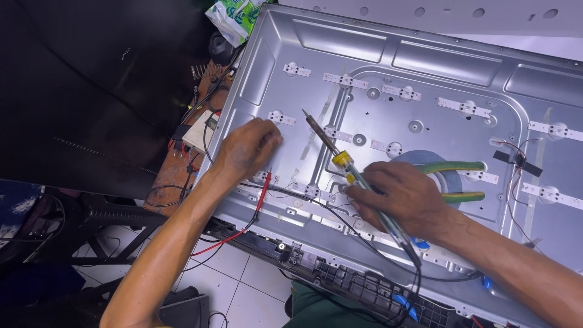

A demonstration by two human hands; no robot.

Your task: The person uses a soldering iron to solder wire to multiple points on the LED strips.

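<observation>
- The soldering iron (349,173) is long and thin, with a dark metal tip, a yellow collar partway down and a clear, bluish handle that ends in a black cord running off the near edge.
- It lies slantwise over the middle of the grey metal back panel (437,79), tip pointing far and left, above one of the white LED strips (337,133).
- The right hand (404,197) is closed around the iron's handle, fingers curled over it and knuckles up, with its underside resting on the panel.
- Just right of that hand lies a pair of pliers with green handles (458,179), across a roll of blue-grey tape (434,167).
- The left hand (248,149) rests on the left part of the panel, fingers bent and drawn together, pressing down beside a short LED strip; whether anything is pinched under the fingertips cannot be made out.
- A red test probe (263,191) lies near this hand's wrist, its red lead trailing off the near-left edge towards the tiled floor (243,285).
- Left of the panel, a white box with wires (197,130) sits on a brown bench.
</observation>
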